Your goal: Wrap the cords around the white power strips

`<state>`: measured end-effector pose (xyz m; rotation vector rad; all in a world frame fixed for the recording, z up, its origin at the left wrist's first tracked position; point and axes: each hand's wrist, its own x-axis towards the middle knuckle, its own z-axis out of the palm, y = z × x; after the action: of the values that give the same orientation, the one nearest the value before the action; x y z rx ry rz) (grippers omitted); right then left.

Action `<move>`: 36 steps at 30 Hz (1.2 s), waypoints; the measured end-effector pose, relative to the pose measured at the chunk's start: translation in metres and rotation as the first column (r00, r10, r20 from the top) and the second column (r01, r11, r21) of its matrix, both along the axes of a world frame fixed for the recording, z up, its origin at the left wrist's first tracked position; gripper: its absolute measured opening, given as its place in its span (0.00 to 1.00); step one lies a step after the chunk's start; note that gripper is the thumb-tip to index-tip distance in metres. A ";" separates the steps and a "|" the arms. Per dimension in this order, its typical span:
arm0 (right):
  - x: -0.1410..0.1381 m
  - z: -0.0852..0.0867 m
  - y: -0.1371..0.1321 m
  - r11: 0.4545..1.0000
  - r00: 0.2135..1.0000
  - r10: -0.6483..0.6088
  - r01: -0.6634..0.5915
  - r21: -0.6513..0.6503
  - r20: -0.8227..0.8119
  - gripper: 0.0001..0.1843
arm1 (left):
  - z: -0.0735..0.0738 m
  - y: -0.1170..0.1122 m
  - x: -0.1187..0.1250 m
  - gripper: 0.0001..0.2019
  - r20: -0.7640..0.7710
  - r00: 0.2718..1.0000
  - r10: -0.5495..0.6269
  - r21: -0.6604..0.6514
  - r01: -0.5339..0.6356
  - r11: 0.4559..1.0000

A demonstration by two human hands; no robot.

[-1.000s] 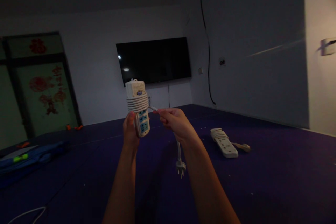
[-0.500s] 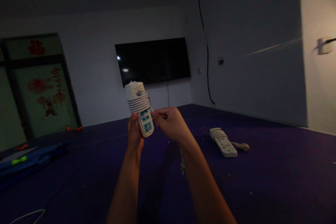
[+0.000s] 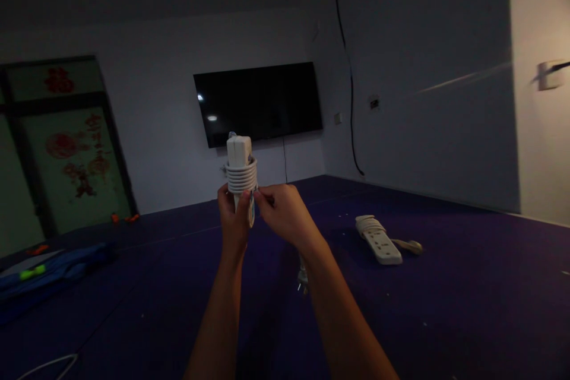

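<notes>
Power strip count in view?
2: the held power strip in the left hand, cord wound around it, and the second power strip on the purple surface to the right. No others show.

Red 福 sign, upper door panel

Dim white wall, black television mounted; purple floor, greenish door.

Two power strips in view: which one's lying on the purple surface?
The power strip at right, sockets facing up. The other strip is held up off the surface in the left hand.
</notes>
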<state>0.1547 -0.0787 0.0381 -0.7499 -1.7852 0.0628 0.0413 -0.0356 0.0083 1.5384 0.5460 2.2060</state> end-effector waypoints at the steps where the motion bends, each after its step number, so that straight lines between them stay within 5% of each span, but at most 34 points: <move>1: 0.000 0.000 0.000 1.000 1.000 -0.002 0.002 -0.009 -0.002 0.18 | -0.001 0.000 0.001 0.22 -0.021 0.999 0.025 0.014 -0.024 1.000; 8: -0.005 0.000 -0.001 0.996 0.997 -0.018 0.011 -0.089 -0.081 0.25 | -0.005 0.000 -0.001 0.22 -0.145 0.958 0.249 0.067 -0.241 0.968; 13: -0.011 -0.002 0.003 0.988 0.978 -0.086 0.058 -0.146 -0.189 0.26 | -0.007 0.000 -0.003 0.28 -0.228 0.823 0.521 0.105 -0.511 0.853; 17: -0.010 -0.007 0.011 0.986 0.960 -0.028 -0.019 -0.165 -0.277 0.26 | -0.005 -0.003 -0.003 0.26 -0.248 0.792 0.557 0.183 -0.527 0.830; 21: -0.006 -0.008 0.018 0.972 0.922 0.062 -0.143 -0.186 -0.383 0.27 | 0.003 -0.013 -0.007 0.25 -0.296 0.842 0.451 0.161 -0.422 0.892; 26: 0.004 -0.004 0.017 0.915 0.859 0.113 -0.286 -0.285 -0.499 0.28 | 0.019 -0.026 -0.016 0.19 -0.198 0.974 0.107 0.032 -0.102 0.994; 29: 0.012 -0.002 0.016 0.866 0.836 0.155 -0.371 -0.334 -0.527 0.29 | 0.023 -0.028 -0.018 0.19 -0.099 0.993 -0.057 -0.121 0.044 0.992; 32: 0.021 -0.005 0.018 0.826 0.837 0.229 -0.437 -0.355 -0.497 0.27 | 0.022 -0.027 -0.017 0.22 -0.173 0.972 -0.160 -0.270 0.109 0.957; 36: 0.031 -0.009 0.022 0.790 0.850 0.334 -0.489 -0.370 -0.408 0.23 | 0.020 -0.029 -0.009 0.24 -0.208 0.951 -0.229 -0.302 0.160 0.940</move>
<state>0.1857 -0.0571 0.0287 -0.6093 -1.5957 0.8963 0.0320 -0.0646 0.0280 1.6341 0.7129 1.7207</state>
